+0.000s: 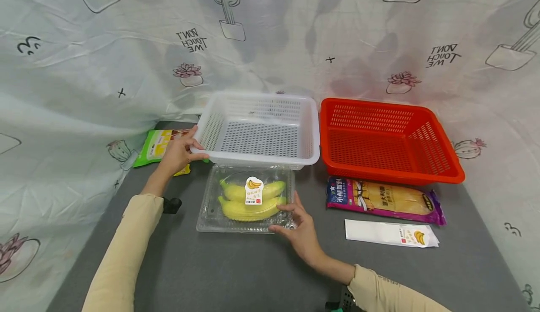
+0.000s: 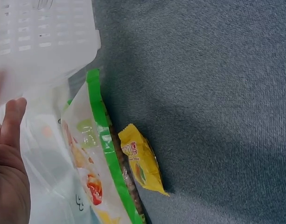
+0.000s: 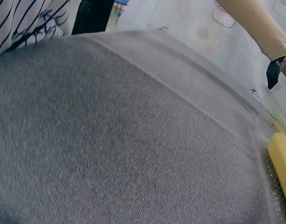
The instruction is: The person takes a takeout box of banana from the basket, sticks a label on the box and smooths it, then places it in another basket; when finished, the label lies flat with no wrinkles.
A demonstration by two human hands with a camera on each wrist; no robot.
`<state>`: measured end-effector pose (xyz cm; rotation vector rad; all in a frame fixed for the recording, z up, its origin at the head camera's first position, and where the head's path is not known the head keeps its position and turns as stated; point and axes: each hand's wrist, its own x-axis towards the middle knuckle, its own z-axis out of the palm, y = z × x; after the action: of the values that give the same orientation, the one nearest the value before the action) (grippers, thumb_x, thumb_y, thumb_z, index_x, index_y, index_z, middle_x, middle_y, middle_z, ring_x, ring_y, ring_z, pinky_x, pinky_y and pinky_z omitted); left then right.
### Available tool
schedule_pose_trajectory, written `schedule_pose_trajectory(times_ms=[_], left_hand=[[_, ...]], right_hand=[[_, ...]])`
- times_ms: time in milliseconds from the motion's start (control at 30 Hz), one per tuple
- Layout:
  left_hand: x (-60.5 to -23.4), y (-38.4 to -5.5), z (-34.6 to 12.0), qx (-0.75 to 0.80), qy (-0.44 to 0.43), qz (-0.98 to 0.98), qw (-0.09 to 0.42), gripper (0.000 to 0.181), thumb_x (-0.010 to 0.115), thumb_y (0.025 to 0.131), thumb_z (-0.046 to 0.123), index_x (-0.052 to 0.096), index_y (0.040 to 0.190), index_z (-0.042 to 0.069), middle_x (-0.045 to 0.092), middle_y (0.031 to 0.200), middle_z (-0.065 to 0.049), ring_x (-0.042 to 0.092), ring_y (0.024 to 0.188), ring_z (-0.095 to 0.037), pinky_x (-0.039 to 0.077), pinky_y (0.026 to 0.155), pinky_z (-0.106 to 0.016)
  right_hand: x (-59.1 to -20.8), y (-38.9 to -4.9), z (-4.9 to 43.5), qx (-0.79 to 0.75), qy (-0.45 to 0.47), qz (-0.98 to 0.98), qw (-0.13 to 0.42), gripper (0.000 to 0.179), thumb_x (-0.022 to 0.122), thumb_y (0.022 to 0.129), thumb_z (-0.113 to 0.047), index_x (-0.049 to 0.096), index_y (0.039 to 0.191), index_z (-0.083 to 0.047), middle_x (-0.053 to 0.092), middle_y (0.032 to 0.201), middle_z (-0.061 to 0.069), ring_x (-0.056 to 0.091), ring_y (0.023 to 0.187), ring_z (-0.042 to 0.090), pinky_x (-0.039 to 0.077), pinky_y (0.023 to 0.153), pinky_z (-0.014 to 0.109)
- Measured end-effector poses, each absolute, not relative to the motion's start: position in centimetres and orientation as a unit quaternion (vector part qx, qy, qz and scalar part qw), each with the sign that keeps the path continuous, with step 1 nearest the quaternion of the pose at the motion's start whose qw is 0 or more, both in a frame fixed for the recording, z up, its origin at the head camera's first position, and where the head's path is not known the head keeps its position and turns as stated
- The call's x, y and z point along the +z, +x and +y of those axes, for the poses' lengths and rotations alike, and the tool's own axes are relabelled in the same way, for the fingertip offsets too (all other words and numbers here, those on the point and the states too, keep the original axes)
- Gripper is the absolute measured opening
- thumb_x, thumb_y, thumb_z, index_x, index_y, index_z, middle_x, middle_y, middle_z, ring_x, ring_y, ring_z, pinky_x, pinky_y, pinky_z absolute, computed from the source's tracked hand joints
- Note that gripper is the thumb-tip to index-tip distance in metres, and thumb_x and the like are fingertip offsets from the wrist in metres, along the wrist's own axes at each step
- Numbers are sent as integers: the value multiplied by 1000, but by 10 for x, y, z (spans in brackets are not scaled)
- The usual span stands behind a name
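Note:
A white plastic basket [image 1: 261, 158] stands at the back middle, its holed floor bare. At its front left corner, my left hand [image 1: 175, 155] holds the rim between thumb and fingers; the left wrist view shows part of that hand [image 2: 11, 172] beside the basket wall [image 2: 59, 58]. In front of the basket lies a clear plastic box [image 1: 206, 216] with a banana label [image 1: 254, 191] on its lid and yellow-green bananas [image 1: 236, 212] inside. My right hand [image 1: 307, 239] grips the box's front right corner, thumb at the front edge. In the right wrist view only the box's edge and a banana [image 3: 282, 158] appear.
A red basket [image 1: 392, 177] stands right of the white one. Before it lie a purple-edged pasta packet [image 1: 388, 197] and a white paper strip with a banana sticker [image 1: 373, 231]. Left of the white basket lie a green-edged food bag [image 1: 153, 148] and a small yellow packet [image 2: 143, 161].

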<state>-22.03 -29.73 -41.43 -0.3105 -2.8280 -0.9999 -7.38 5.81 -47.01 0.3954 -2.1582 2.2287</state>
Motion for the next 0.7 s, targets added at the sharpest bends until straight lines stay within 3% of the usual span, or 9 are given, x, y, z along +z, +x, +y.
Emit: schedule_pose_trajectory(times_ms=[133, 233, 333, 367, 433, 533, 600, 667, 700], left_hand=[[-413, -220, -297, -318, -104, -940, 67, 24, 82, 75, 21, 72, 85, 2, 30, 152, -16, 53, 65, -21, 40, 55, -26], [-412, -220, -297, -313, -101, -942, 64, 25, 82, 74, 22, 73, 85, 2, 30, 152, -16, 53, 64, -21, 41, 56, -27], [-412, -220, -297, -305, -99, -945, 62, 25, 83, 74, 22, 74, 85, 1, 31, 151, -17, 54, 64, -23, 43, 57, -31], [-411, -220, -296, -303, -99, -946, 62, 25, 83, 74, 21, 74, 84, 1, 31, 151, -17, 54, 64, -24, 44, 58, -34], [-411, -220, -296, -299, -99, -947, 62, 25, 83, 74, 21, 74, 84, 0, 31, 151, -18, 55, 64, -27, 49, 73, -43], [-410, -220, -295, -301, -98, -946, 63, 25, 83, 73, 21, 73, 83, 0, 31, 151, -18, 56, 70, -32, 47, 78, -49], [-409, -220, -295, -301, -99, -946, 67, 26, 83, 73, 21, 73, 82, 0, 31, 151, -18, 56, 72, -33, 48, 76, -45], [-409, -220, -295, -299, -102, -946, 73, 27, 84, 72, 22, 73, 82, -1, 32, 150, -19, 56, 73, -34, 45, 58, -35], [-409, -220, -295, -297, -104, -946, 77, 27, 84, 71, 22, 73, 81, -1, 33, 149, -19, 56, 72, -34, 44, 56, -31]], right_hand=[[-467, -75, 58, 717, 109, -689, 10, 37, 81, 63, 13, 62, 95, 12, 47, 132, 33, 14, 144, 34, 34, 103, 21], [-465, -76, 57, 714, 94, -693, 4, 33, 81, 63, 12, 63, 90, 10, 44, 138, 30, 16, 144, 32, 35, 103, 25], [-463, -76, 58, 714, 82, -695, -4, 30, 82, 64, 11, 64, 88, 9, 29, 151, 25, 17, 144, 31, 34, 103, 27], [-462, -76, 58, 714, 80, -695, -7, 30, 82, 64, 11, 64, 88, 9, 33, 148, 26, 16, 144, 31, 34, 104, 26], [-460, -76, 59, 717, 76, -693, -9, 29, 82, 64, 11, 64, 87, 10, 33, 149, 26, 16, 144, 31, 34, 104, 25], [-455, -74, 61, 719, 69, -691, -13, 29, 82, 64, 12, 64, 86, 12, 33, 148, 25, 16, 144, 31, 34, 103, 21], [-451, -72, 63, 717, 61, -694, -19, 29, 82, 64, 11, 64, 86, 12, 28, 152, 22, 16, 144, 31, 34, 102, 19], [-447, -69, 66, 712, 52, -700, -27, 29, 83, 64, 9, 64, 86, 11, 28, 152, 21, 17, 144, 30, 34, 101, 19], [-445, -68, 67, 708, 50, -704, -29, 29, 83, 65, 8, 64, 86, 11, 28, 153, 21, 18, 144, 30, 34, 102, 20]])
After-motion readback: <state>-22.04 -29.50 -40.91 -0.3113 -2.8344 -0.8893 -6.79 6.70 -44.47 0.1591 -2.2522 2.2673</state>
